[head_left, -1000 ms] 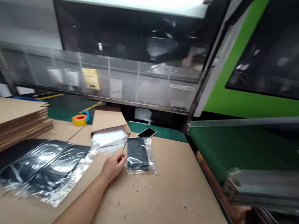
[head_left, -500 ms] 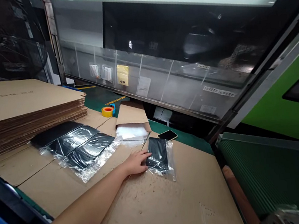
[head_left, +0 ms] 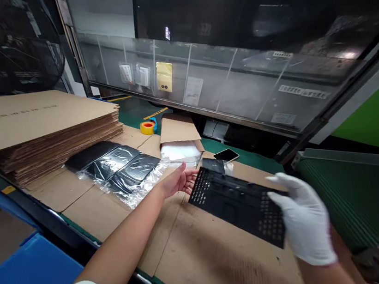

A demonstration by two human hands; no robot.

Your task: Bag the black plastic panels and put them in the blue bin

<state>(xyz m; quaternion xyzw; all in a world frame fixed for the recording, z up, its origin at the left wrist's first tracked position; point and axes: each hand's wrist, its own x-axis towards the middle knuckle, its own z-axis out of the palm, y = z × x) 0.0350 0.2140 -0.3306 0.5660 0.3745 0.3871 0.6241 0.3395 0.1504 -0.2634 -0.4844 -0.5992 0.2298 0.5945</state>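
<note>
A black flat panel with perforated ends [head_left: 236, 203] is held tilted above the cardboard-covered bench. My right hand [head_left: 302, 215], in a white glove, is closed on the panel's right end, thumb over its face. Bare, my left hand [head_left: 179, 180] is at the panel's left edge with fingers apart and thumb raised; whether its fingertips touch the panel I cannot tell. Behind the panel lies a black piece in a clear bag [head_left: 213, 164], partly hidden. To the left are several black pieces in clear plastic bags [head_left: 119, 167], lying overlapped.
Stacked cardboard sheets [head_left: 67, 144] stand at the left. At the back are yellow tape [head_left: 147, 128], an open cardboard packet with white sheets [head_left: 179, 131] and a phone [head_left: 226, 155]. A green ribbed conveyor [head_left: 357, 194] runs along the right; a blue box [head_left: 33, 283] is at lower left.
My gloved right hand has come into view with the black panel. My left hand has left the small bagged piece, which lies farther back, and is now by the panel's left edge. The view has shifted.
</note>
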